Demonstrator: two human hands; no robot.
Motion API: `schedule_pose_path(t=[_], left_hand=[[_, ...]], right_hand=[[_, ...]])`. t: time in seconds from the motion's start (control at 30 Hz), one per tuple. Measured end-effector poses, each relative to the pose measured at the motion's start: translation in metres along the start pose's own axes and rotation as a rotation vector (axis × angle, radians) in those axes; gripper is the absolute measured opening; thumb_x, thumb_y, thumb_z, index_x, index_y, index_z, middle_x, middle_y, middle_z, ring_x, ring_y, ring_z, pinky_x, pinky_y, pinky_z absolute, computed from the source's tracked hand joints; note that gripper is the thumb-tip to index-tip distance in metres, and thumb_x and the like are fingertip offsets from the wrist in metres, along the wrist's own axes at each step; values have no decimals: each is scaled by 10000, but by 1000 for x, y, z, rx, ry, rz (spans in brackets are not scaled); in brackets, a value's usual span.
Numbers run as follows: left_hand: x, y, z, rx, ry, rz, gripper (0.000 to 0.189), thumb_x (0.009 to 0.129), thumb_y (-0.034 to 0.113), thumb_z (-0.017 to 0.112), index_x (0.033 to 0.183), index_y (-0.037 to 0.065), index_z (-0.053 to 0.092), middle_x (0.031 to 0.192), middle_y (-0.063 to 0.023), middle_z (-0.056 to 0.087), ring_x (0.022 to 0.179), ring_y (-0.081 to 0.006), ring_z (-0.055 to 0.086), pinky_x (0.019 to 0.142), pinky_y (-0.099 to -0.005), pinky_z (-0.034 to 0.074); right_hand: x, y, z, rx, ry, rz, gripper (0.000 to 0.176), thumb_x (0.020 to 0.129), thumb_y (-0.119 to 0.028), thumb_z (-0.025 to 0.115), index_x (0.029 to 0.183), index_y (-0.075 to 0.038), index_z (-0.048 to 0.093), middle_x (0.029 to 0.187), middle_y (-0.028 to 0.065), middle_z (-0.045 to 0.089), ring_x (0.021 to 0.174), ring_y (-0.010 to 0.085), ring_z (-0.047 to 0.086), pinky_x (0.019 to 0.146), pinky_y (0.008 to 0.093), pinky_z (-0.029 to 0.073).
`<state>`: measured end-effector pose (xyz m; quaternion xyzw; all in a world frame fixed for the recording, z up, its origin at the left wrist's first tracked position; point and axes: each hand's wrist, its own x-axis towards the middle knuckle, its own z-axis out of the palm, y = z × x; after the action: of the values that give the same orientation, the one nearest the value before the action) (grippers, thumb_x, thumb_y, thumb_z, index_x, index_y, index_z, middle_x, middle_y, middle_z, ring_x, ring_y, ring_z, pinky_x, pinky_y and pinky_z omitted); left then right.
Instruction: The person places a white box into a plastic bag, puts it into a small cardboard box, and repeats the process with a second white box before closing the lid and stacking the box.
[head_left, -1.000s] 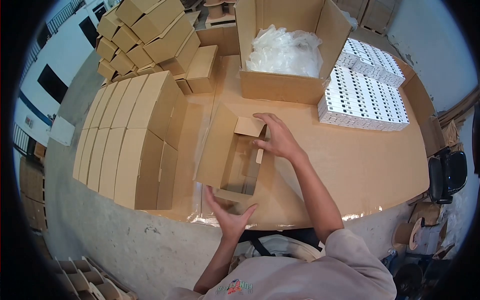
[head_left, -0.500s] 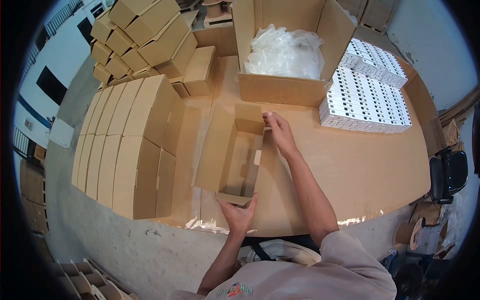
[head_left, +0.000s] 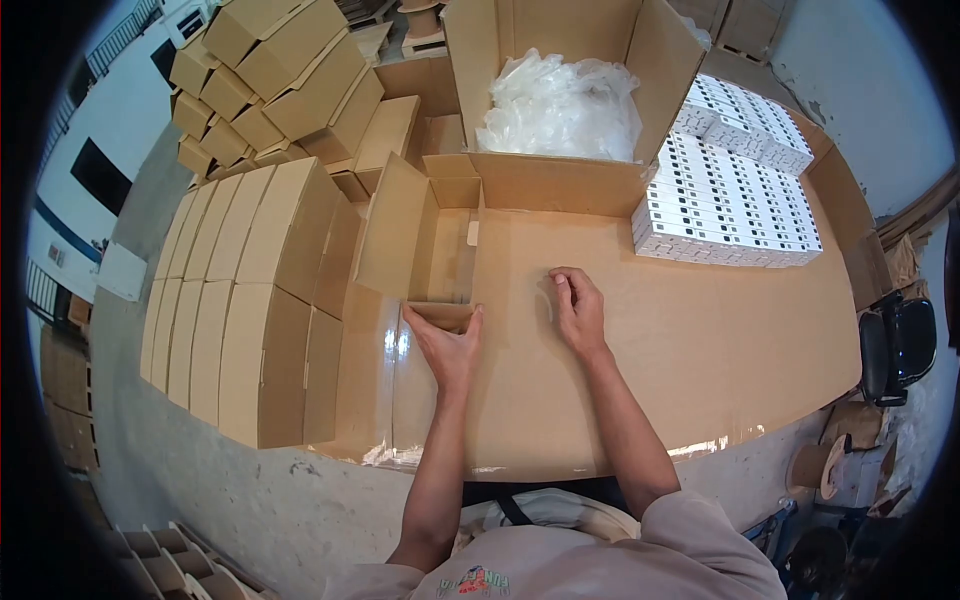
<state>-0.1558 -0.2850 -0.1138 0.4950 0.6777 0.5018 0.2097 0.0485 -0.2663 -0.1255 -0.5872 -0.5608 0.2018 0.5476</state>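
An empty brown cardboard box [head_left: 445, 245] lies with its lid folded open to the left on the cardboard-covered table [head_left: 530, 400]. My left hand [head_left: 445, 345] grips the near end of that box, thumb on the right and fingers on the left. To the right of the box, apart from it, my right hand [head_left: 580, 305] hovers over the table with its fingers curled together; nothing shows in them.
Closed brown boxes [head_left: 225, 300] stand in rows at the left, with a pile of more boxes [head_left: 270, 80] behind. A large carton [head_left: 570, 180] holds clear plastic bags [head_left: 565, 105]. Rows of small white boxes [head_left: 730, 200] sit at the right.
The open box has moved away from my body and to the left, with my left hand on its near end. My right hand has let go of its far end and come nearer.
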Motion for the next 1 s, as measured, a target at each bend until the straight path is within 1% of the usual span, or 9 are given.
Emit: schedule_pose_path(t=[0.13, 0.23, 0.33, 0.47, 0.57, 0.67, 0.73, 0.87, 1.0], left_hand=[[2, 1, 1, -45, -24, -17, 1175, 754, 274, 914, 1553, -111, 142, 1530, -339, 327, 1429, -460, 365, 1198, -498, 320], [-2, -6, -4, -56, -24, 44, 1154, 754, 220, 912, 1561, -93, 148, 1537, -328, 329, 1434, -450, 364, 1200, -497, 315], [-9, -14, -13, -10, 23, 197, 1132, 770, 119, 886, 1586, -56, 122, 1574, -294, 312, 1465, -416, 343, 1233, -467, 272], [-57, 6, -30, 48, 3, 258, 990, 810, 73, 829, 1578, -31, 213, 1561, -257, 369, 1448, -396, 380, 1227, -468, 285], [-80, 1, -27, 109, -297, 366, 767, 820, 100, 792, 1468, -28, 403, 1440, -258, 477, 1360, -438, 455, 1162, -519, 353], [-78, 20, -5, 81, -548, 476, 539, 854, 96, 752, 1335, -14, 534, 1368, -222, 520, 1323, -416, 479, 1131, -498, 379], [-64, 27, 21, 110, -547, 560, 489, 855, 89, 744, 1296, -4, 553, 1351, -207, 523, 1305, -412, 485, 1111, -495, 393], [-21, 39, 73, 139, -492, 647, 420, 867, 104, 736, 1242, 14, 572, 1317, -181, 534, 1265, -394, 501, 1081, -486, 411], [15, 53, 116, 134, -458, 575, 404, 849, 123, 750, 1199, 20, 577, 1282, -177, 546, 1260, -382, 507, 1076, -485, 416]], right_hand=[[-1, 1, 0, 14, 4, 8, 215, 1046, -161, 565, 1064, 12, 692, 927, 156, 690, 766, 255, 639, 731, 361, 516], [-3, 3, -2, 17, -31, 81, 227, 1058, -168, 560, 1075, 8, 702, 977, 146, 729, 874, 228, 676, 817, 342, 527], [-4, 5, -1, 42, -6, 67, 212, 1053, -171, 569, 1074, -10, 705, 928, 126, 711, 803, 197, 636, 757, 328, 515], [-5, 8, 0, 51, -7, 58, 197, 1047, -172, 577, 1081, -24, 704, 889, 107, 687, 765, 179, 603, 716, 320, 498], [-6, 4, -1, 93, -1, 60, 192, 1046, -166, 578, 1091, -25, 699, 900, 99, 689, 757, 169, 604, 707, 315, 497], [-6, 4, -5, 161, -27, 90, 188, 1049, -154, 573, 1124, -26, 688, 942, 79, 701, 764, 159, 618, 714, 310, 509], [-4, 0, -15, 233, -67, 108, 186, 1048, -137, 572, 1148, -23, 679, 974, 64, 708, 782, 149, 634, 726, 305, 520], [18, -13, -72, 208, -42, -46, 173, 1023, -52, 574, 1166, -10, 663, 1015, 61, 716, 837, 125, 667, 747, 272, 529], [86, -1, -155, -22, 148, -196, 232, 963, -7, 597, 1185, -31, 663, 995, 81, 723, 796, 140, 665, 681, 288, 523]])
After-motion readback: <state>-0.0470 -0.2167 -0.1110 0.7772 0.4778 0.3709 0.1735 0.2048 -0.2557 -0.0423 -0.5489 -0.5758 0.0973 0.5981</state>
